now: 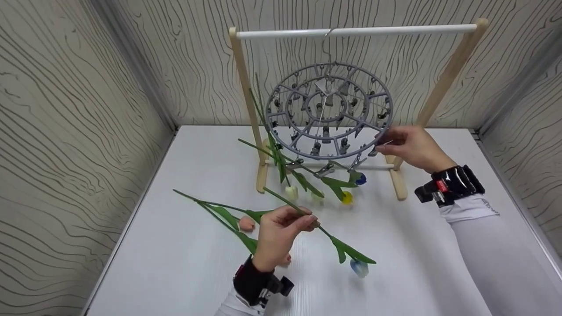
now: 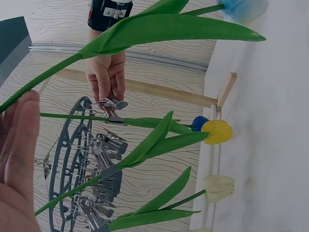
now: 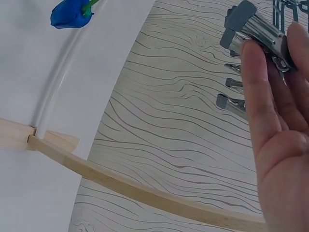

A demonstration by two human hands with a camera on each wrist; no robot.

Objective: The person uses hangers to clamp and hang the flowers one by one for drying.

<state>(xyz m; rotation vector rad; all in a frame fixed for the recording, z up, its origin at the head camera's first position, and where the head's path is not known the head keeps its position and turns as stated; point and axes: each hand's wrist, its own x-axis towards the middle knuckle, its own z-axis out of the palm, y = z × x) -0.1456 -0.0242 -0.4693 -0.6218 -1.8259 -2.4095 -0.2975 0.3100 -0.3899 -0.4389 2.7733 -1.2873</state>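
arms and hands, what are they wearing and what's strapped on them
Both hands are bare. The left hand has a black wrist strap carrying a small black camera block, above a white sleeve. The right hand has a glossy black wrist band with a small red and white label, and a long white sleeve behind it.

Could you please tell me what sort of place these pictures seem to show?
Probably a staged tabletop booth for recording handwork, not a home: a white table boxed in by wood-grain panel walls, a small wooden rack bearing a round clip hanger, and a camera strapped to each wrist.
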